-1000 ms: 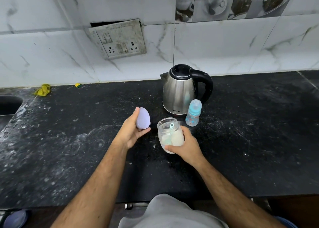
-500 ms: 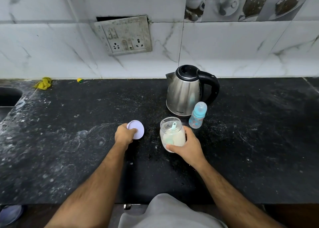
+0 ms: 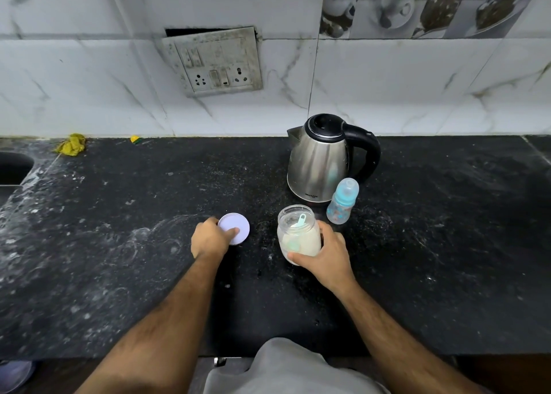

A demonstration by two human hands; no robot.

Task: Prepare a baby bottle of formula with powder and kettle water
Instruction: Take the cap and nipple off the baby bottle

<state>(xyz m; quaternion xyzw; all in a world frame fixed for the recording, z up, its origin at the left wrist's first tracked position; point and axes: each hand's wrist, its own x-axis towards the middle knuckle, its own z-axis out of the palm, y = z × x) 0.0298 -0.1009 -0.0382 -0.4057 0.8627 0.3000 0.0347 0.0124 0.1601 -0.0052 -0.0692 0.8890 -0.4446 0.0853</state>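
Note:
An open clear jar [image 3: 298,235] of pale formula powder, with a light green scoop standing in it, rests on the black counter [image 3: 119,244]; my right hand [image 3: 325,256] is wrapped around its lower right side. The jar's lilac lid [image 3: 238,225] lies flat on the counter to the left, with my left hand [image 3: 210,240] holding its near edge, thumb on top. A small blue capped baby bottle [image 3: 343,201] stands just behind the jar, right in front of the steel kettle [image 3: 320,161] with its black handle and shut lid.
A sink basin [image 3: 12,170] is cut into the counter at far left. A yellow cloth [image 3: 71,145] and a small yellow scrap [image 3: 135,139] lie by the tiled wall. A socket panel [image 3: 214,62] hangs crooked on the wall.
My left hand has lowered the lilac lid from mid-air onto the counter, left of the jar. The right hand has stayed on the jar.

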